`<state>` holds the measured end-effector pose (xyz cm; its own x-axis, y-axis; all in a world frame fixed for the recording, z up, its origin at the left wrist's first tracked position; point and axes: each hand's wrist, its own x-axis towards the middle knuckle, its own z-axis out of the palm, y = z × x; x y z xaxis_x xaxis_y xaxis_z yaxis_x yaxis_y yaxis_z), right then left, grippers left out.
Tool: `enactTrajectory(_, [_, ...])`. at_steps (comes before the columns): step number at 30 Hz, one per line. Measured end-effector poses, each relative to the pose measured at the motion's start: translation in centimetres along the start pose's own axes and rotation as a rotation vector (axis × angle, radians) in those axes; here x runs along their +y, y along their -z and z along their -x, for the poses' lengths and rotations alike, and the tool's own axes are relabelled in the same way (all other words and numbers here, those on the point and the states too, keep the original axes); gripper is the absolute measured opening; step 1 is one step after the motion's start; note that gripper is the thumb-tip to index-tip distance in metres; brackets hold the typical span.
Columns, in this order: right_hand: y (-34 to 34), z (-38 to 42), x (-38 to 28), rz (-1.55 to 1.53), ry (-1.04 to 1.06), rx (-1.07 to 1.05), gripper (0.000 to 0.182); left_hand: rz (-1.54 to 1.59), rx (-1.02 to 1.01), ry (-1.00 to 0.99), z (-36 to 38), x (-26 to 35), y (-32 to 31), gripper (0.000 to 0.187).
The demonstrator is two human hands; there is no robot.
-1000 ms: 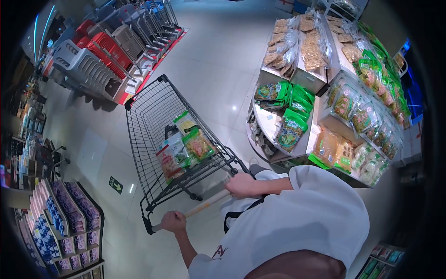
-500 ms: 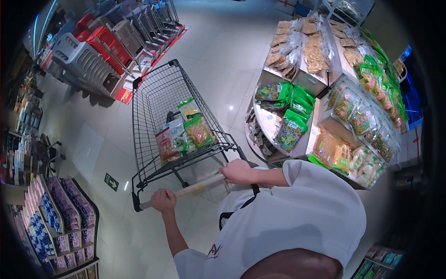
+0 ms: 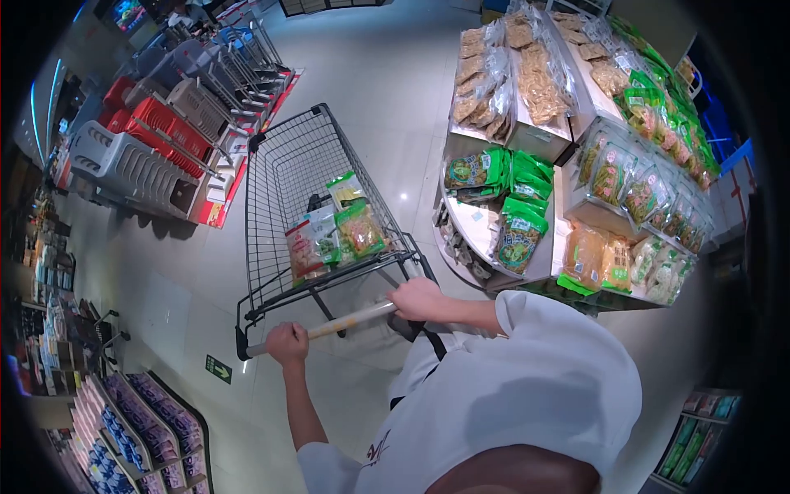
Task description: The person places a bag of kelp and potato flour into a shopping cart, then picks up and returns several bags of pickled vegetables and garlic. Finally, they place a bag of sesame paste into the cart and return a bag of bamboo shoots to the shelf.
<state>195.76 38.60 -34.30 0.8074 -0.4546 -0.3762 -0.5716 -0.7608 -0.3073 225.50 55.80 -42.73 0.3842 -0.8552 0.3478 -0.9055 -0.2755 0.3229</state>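
Left hand and right hand grip one cart handle; three-plus bags inside; open floor past front rim.

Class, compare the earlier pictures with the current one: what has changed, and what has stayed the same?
The cart has rolled forward, its handle passing the green floor sign, and its front has swung to the right. Nothing was taken hold of or let go: the left hand and right hand stay on the handle, and the packets stay inside the cart.
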Motion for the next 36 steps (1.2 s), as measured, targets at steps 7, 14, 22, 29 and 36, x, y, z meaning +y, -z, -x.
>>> enactTrajectory(7, [2.6, -4.7, 1.7, -0.02, -0.129, 0.052, 0.023, 0.063, 0.031, -0.097, -8.2, -2.5, -4.4, 0.022])
enactTrajectory(14, [4.5, -9.7, 4.2, -0.029, -0.18, 0.197, 0.02, 0.082, -0.009, -0.231, -17.5, -4.7, -8.1, 0.023])
enactTrajectory(22, [7.0, -14.6, 8.1, -0.043, -0.307, 0.297, 0.021, 0.137, -0.067, -0.327, -27.7, -4.3, -12.1, 0.027])
enactTrajectory(29, [9.7, -18.0, 11.5, -0.056, -0.434, 0.34, 0.018, 0.134, -0.154, -0.359, -35.1, -2.7, -14.9, 0.031])
enactTrajectory(36, [12.0, -20.7, 14.2, -0.059, -0.575, 0.303, 0.018, 0.177, -0.173, -0.405, -40.7, -1.2, -17.8, 0.033])
